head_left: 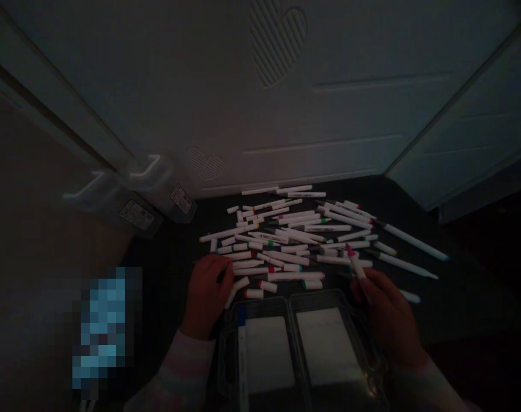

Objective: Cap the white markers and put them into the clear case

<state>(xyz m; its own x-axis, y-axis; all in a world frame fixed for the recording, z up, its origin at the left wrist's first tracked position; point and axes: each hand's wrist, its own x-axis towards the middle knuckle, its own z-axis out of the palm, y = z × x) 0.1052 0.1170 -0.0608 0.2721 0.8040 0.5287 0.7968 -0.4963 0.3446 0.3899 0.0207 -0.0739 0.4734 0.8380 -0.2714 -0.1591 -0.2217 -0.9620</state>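
Observation:
My right hand (pixel 389 309) is closed around a white marker (pixel 358 266), whose pinkish-red end points up and away from me. At the left edge of a loose pile of white markers (pixel 294 229), the fingers of my left hand (pixel 207 292) are curled in; what they hold, if anything, is hidden. Between my wrists lies an opened clear plastic case (pixel 291 343) with white panels in both halves. A blue-ended marker (pixel 242 355) lies lengthwise in its left half. Several short loose caps (pixel 254 293) are scattered just beyond the case.
Two clear containers with handles and labels, one nearer (pixel 135 212) and one farther (pixel 174 191), stand left of the pile. A pale panel with heart reliefs (pixel 286 114) rises behind. At lower left is a pixelated bright patch (pixel 101 326). The scene is dim.

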